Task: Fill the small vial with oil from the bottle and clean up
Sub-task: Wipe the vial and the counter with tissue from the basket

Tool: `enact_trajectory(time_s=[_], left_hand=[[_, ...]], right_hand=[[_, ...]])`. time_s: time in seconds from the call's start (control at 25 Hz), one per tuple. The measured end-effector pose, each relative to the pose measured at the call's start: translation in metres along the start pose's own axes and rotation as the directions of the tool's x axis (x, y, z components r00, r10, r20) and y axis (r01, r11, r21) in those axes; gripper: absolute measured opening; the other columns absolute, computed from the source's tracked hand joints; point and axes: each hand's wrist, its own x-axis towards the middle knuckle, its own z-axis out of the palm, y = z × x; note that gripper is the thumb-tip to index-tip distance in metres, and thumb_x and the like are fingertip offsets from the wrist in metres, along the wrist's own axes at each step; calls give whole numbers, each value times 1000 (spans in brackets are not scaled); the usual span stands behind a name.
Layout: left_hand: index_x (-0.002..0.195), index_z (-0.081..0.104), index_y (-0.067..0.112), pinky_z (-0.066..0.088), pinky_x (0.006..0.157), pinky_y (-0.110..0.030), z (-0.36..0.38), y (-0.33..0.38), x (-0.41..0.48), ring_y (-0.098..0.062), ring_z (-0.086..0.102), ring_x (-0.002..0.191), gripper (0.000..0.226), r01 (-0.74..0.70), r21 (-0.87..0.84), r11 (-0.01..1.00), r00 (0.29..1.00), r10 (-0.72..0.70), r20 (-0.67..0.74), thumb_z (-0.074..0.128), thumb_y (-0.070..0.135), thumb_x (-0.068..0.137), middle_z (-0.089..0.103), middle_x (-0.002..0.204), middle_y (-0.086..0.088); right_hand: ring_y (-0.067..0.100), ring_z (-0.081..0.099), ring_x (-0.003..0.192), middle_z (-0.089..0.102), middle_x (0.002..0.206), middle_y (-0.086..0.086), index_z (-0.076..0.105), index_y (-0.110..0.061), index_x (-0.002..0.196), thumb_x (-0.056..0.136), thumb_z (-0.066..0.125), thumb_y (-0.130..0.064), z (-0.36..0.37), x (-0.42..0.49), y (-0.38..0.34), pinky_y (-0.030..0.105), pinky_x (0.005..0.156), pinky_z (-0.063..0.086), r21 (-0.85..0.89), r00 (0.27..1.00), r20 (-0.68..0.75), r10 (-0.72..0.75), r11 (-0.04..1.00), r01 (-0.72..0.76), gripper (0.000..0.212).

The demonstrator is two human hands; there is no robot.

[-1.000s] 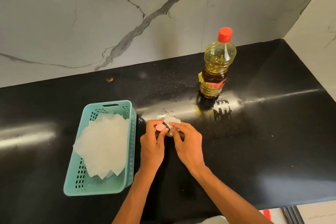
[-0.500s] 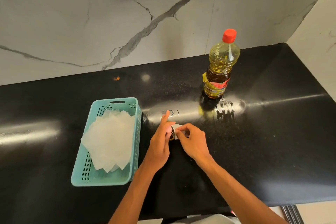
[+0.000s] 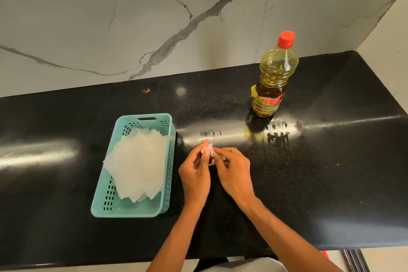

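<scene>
The small vial [image 3: 210, 162] is almost hidden between my two hands, just above the black counter; only a dark, yellowish sliver shows. My left hand [image 3: 195, 174] pinches it from the left. My right hand [image 3: 234, 172] presses a small white tissue [image 3: 211, 149] against it from the right. I cannot tell whether the vial's cap is on. The oil bottle [image 3: 273, 77] stands upright at the back right with its red cap on, well apart from my hands.
A teal plastic basket [image 3: 169, 174] with a stack of white tissues [image 3: 139, 163] sits just left of my hands. Faint oily rings [image 3: 213, 133] mark the counter [image 3: 331, 172] behind my fingers. A marble wall runs behind and to the right.
My hands have stayed together on the vial, with the fingers shifting around it and the tissue. The camera view has drifted slightly. The bottle and basket have not moved.
</scene>
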Motion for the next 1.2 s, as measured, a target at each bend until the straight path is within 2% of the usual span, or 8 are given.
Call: enact_trajectory(time_s=[0.12,0.24,0.32,0.52,0.72,0.84,1.04,1.2], left_hand=[[125,71,20,50,104,-21,-4,-6,8,-4,61,126,26,54,-86,995,995,-46,89,56,17,104,70,129,12],[105,74,16,47,105,-18,0,-11,14,-6,57,132,24,69,-112,991,994,-58,93,51,13,104,68,134,9],[103,72,13,45,107,-18,3,-13,16,-8,55,134,27,42,-111,993,994,-31,103,45,12,105,67,136,7],[91,65,16,42,109,-20,5,-12,18,-8,54,135,34,8,-82,997,990,4,141,36,7,107,68,135,3],[131,62,25,50,97,-15,-1,-9,10,-5,61,123,35,34,-72,997,999,-32,29,49,41,103,67,131,8],[128,64,30,55,97,-23,4,-9,-2,-7,64,122,28,65,-100,993,997,-69,-37,59,38,101,69,128,11],[129,68,22,53,97,-20,10,-8,-1,-6,62,125,28,90,-194,977,994,-99,-40,53,29,105,69,130,11],[118,73,18,50,95,-14,8,-11,7,-9,61,128,25,93,-238,967,995,-96,-1,51,19,105,71,129,7]], right_hand=[[3,61,82,74,97,1,75,-14,107,95,59,-12,-3,21,-2,14,79,48,-129,991,120,60,991,-45,21],[-3,68,82,74,85,-20,76,-25,106,94,62,-19,-7,23,-6,10,78,51,-11,986,125,111,994,-110,20],[-9,65,82,67,76,-33,76,-31,105,92,65,-21,-6,16,-7,4,74,47,36,998,52,42,998,-44,19],[-4,58,58,75,83,-6,77,-20,105,93,60,-9,0,28,-3,5,58,42,-115,982,179,64,992,-44,24],[-2,65,94,73,106,-11,74,-24,110,93,64,-21,-8,24,-4,8,81,45,-2,992,50,116,993,-116,20],[-8,65,85,72,98,-17,73,-32,106,92,66,-28,-5,13,-8,6,70,46,110,987,10,161,981,-161,16],[-7,62,89,71,96,-15,73,-26,111,94,63,-20,7,-1,-5,5,72,46,36,999,-5,38,999,-38,20],[3,66,74,75,88,-5,76,-19,106,96,58,-14,5,22,-5,11,69,50,-85,982,165,88,994,-74,22]])
